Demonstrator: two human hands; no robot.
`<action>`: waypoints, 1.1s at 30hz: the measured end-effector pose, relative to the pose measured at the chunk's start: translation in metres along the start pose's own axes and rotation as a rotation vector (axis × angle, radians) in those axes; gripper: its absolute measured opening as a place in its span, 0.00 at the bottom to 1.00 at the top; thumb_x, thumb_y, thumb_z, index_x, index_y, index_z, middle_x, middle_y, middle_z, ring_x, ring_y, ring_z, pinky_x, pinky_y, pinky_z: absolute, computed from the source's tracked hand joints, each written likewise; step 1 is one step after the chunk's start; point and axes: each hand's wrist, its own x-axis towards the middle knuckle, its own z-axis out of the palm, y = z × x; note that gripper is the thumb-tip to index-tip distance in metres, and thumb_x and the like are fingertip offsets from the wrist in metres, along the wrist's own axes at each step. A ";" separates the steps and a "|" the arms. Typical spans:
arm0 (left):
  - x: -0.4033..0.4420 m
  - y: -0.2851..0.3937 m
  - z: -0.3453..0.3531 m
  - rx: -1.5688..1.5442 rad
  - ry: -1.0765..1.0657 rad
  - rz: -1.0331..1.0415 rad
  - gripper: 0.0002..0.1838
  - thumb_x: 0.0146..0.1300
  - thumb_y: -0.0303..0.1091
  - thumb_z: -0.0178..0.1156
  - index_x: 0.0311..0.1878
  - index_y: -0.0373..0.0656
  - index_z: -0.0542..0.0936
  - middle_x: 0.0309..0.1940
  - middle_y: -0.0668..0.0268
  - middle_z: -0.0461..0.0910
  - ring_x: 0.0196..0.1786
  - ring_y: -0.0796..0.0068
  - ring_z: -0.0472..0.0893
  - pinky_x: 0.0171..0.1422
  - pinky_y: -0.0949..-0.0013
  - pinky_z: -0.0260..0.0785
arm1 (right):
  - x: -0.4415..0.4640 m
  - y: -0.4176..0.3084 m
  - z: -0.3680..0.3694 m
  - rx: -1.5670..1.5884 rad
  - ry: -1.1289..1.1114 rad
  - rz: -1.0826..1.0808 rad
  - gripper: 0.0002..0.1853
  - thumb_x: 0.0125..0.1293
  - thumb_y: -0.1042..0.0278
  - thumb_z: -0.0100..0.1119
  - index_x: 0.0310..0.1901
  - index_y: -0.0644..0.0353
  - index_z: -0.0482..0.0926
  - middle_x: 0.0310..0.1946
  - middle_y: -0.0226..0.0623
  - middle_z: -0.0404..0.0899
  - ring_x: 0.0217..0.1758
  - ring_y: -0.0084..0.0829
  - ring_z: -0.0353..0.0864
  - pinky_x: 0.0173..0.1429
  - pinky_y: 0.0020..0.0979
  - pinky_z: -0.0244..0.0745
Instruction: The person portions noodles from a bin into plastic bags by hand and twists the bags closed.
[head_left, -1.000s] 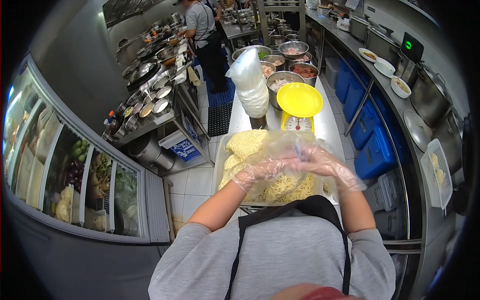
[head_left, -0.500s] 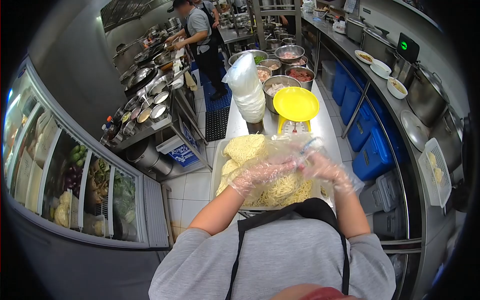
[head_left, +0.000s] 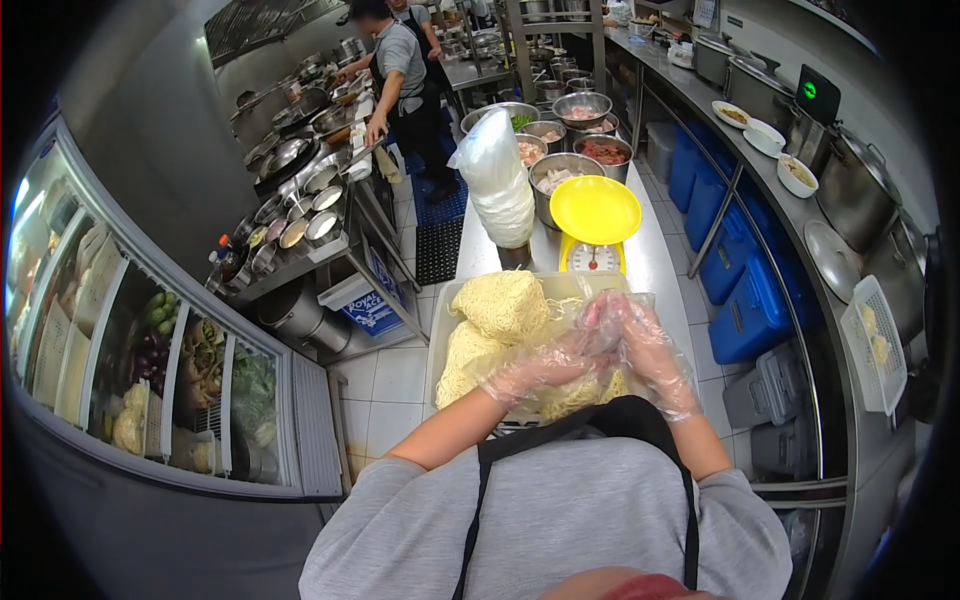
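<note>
Both my hands wear clear, loose plastic gloves and meet over a tub (head_left: 438,345) of noodles. My left hand (head_left: 550,365) comes in from the left with its fingers closed on a clear plastic bag (head_left: 598,343). Against the bag's other side, my right hand (head_left: 640,335) is bent inward, fingers pinched on the plastic at the top. Piled yellow noodles (head_left: 500,305) fill the tub's left side; those beneath my hands are partly hidden. Just beyond the tub stands a yellow kitchen scale (head_left: 595,210) with a round dial. A tall stack of plastic bags (head_left: 495,185) rises left of it.
Metal bowls of raw meat (head_left: 603,152) crowd the table's far end. A glass-door fridge (head_left: 170,370) flanks me on the left. Blue bins (head_left: 750,310) sit under the right-hand counter (head_left: 800,225). A co-worker (head_left: 400,90) stands by the stove at the back left.
My right hand has moved in toward the left and turned upright, so the hands are closer together. The bag is more bunched between them. The co-worker's arm has lowered to the counter.
</note>
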 end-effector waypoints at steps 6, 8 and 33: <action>0.001 -0.008 -0.030 -0.286 -0.313 -0.009 0.25 0.71 0.41 0.44 0.67 0.39 0.62 0.66 0.53 0.62 0.68 0.60 0.61 0.73 0.63 0.49 | 0.005 -0.011 -0.017 -0.002 -0.153 -0.126 0.17 0.71 0.56 0.49 0.45 0.63 0.76 0.44 0.36 0.77 0.50 0.28 0.74 0.55 0.30 0.69; -0.004 -0.024 -0.021 0.508 0.028 0.533 0.23 0.69 0.38 0.48 0.66 0.42 0.65 0.63 0.54 0.65 0.68 0.61 0.61 0.73 0.62 0.50 | 0.006 -0.014 -0.011 -0.112 -0.226 -0.102 0.18 0.69 0.56 0.50 0.48 0.64 0.74 0.47 0.37 0.76 0.53 0.31 0.73 0.58 0.33 0.67; -0.020 0.034 -0.042 0.122 0.590 0.725 0.18 0.53 0.19 0.57 0.48 0.40 0.71 0.42 0.57 0.73 0.45 0.59 0.75 0.47 0.62 0.69 | -0.004 0.025 0.028 0.196 0.161 -0.044 0.46 0.50 0.73 0.70 0.68 0.55 0.53 0.64 0.39 0.56 0.68 0.32 0.58 0.71 0.34 0.55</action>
